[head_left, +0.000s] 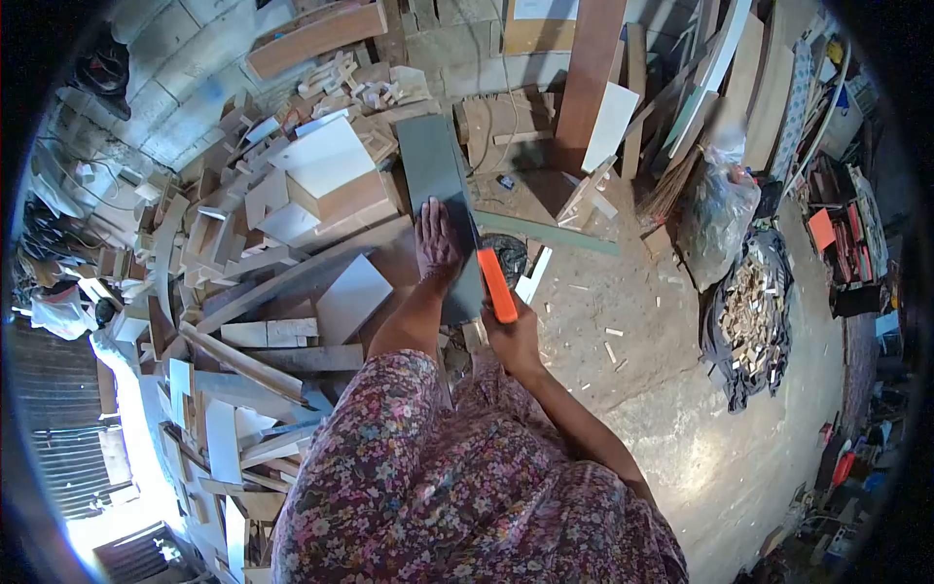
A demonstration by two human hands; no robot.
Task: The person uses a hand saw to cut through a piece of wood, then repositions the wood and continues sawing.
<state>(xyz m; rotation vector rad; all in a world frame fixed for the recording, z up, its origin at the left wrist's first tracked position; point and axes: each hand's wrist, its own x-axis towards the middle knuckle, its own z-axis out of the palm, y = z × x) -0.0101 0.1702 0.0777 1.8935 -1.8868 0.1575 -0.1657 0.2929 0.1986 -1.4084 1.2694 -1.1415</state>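
Observation:
A long grey-green board (pixel 426 156) stretches away in front of me, beside the pile of wood offcuts. My left hand (pixel 438 241) lies flat on its face, fingers extended and pointing away from me. Along the right edge of the board is a handsaw (pixel 497 285) with a bright orange handle; its thin dark blade is seen nearly edge-on. My right hand (pixel 513 336) is wrapped round the lower part of that handle, just right of the board.
Wood offcuts and a white panel (pixel 326 156) crowd the left side. Planks (pixel 595 78) lean on the far wall. To the right are a clear plastic bag (pixel 718 209) and a dark sack (pixel 754 302) of small wood scraps. Chips dot the concrete floor (pixel 671 380).

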